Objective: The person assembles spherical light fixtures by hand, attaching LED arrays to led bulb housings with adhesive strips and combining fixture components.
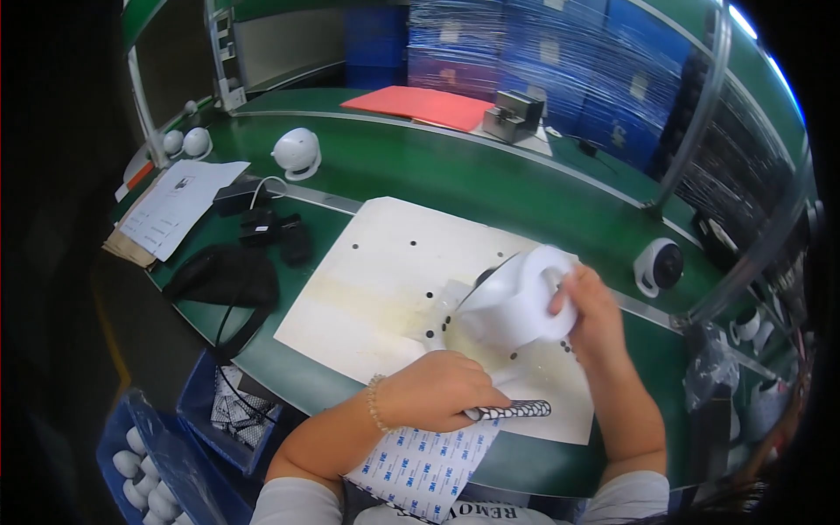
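My right hand [597, 317] grips a white rounded camera [516, 302] by its side, above the board; motion smears it, and a dark part shows at its far left edge. Lower and to the left, my left hand [437, 389] is closed on a sticker sheet [429, 464]. The sheet's white backing with blue print hangs toward my lap, while a curled edge with a black-and-white pattern sticks out past the fingers. Under both hands lies a cream board [350, 297] with several small black dots; a clear film patch beside the camera is partly hidden.
Similar white cameras stand at the back left [297, 153] and right [658, 267]. Papers [179, 206], a black pouch [223, 276] and adapters [262, 226] lie on the left. Blue bins [162, 464] with white balls and sticker pieces sit below the bench edge. A metal block [514, 116] rests behind.
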